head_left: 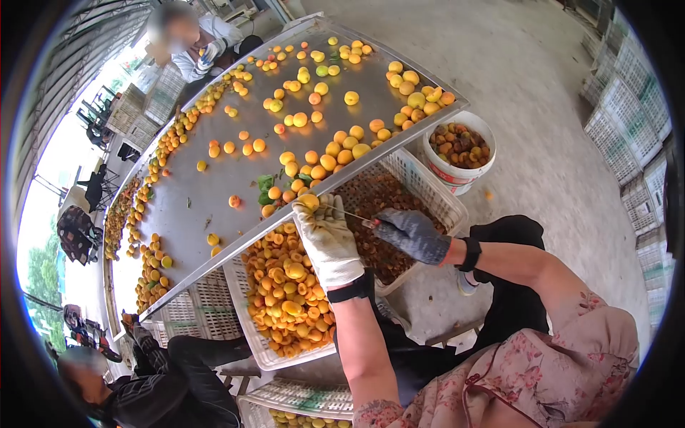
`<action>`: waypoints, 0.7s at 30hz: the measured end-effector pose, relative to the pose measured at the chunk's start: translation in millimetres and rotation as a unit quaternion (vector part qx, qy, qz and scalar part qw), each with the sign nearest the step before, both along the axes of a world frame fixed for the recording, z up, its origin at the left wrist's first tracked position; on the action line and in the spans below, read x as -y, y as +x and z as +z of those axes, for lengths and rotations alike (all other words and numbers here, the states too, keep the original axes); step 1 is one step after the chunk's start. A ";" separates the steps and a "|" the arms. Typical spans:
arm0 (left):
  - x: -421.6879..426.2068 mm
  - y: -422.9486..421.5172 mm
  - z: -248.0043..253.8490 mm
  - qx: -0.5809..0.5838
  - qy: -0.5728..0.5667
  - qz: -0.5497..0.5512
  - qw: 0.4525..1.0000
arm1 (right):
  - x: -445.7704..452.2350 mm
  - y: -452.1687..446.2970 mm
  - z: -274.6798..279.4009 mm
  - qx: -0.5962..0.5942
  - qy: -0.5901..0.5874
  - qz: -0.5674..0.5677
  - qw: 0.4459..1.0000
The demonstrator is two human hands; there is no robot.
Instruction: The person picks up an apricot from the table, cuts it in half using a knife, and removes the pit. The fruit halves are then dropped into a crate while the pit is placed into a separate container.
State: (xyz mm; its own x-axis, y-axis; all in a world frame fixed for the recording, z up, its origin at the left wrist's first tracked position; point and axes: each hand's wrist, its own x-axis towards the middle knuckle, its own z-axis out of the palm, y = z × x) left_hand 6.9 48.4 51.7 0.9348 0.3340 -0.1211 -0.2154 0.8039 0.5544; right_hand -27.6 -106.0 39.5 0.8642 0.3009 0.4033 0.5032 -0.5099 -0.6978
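Item: one round yellow-orange apricot (307, 202), at the near rim of the grey sheet-metal table (200, 235). Left hand (330, 239), cream cloth glove: we record it pinching the fruit at the fingertips, hence the nearer hand. Right hand (412, 234), dark grey knit glove: curled around a slim metal tool with a reddish handle (369, 223), right of the fruit. We note the tool's long axis running leftward and slightly away, toward the apricot; whether its tip touches, we cannot tell. Below: white plastic crate (267, 363), orange apricot halves.
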 end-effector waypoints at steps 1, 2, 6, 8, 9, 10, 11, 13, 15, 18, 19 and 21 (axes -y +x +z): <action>0.0 -1.7 0.9 0.001 0.001 0.002 1.000 | 3.9 0.0 2.7 -0.012 0.091 0.011 0.996; 3.5 -4.4 1.7 -0.008 0.117 0.015 0.993 | 7.1 1.0 5.9 -0.026 0.181 0.020 0.983; 45.9 -15.3 6.9 -0.040 0.423 -0.011 0.905 | 11.4 27.6 36.0 -0.350 0.462 0.023 0.815; 66.8 -20.5 1.7 0.037 0.440 -0.010 0.897 | 11.5 37.5 25.0 -0.368 0.538 0.040 0.758; 69.2 -20.8 5.2 0.039 0.515 0.011 0.856 | 9.3 36.2 31.7 -0.364 0.551 0.026 0.751; 67.1 -16.5 -1.8 0.040 0.517 0.007 0.855 | 6.2 36.3 35.3 -0.361 0.563 0.014 0.744; 63.8 -10.8 -8.9 0.048 0.582 0.035 0.811 | -0.5 42.2 29.5 -0.356 0.575 0.013 0.737; 64.3 -3.8 -22.7 0.085 0.686 0.109 0.714 | -2.1 46.9 19.4 -0.331 0.553 -0.002 0.765; 77.9 -8.6 -9.9 0.034 0.590 0.070 0.804 | -6.6 52.4 12.4 -0.242 0.483 -0.038 0.841; 88.5 -10.8 -1.0 -0.037 0.445 0.033 0.894 | -0.9 50.2 14.0 -0.070 0.193 -0.149 0.967; 88.4 -6.6 -3.2 -0.058 0.355 0.028 0.933 | 0.6 48.4 18.3 -0.065 0.141 -0.163 0.974; 85.6 1.8 -5.7 -0.084 0.158 -0.023 0.984 | -1.7 51.9 9.2 0.042 0.098 -0.167 0.980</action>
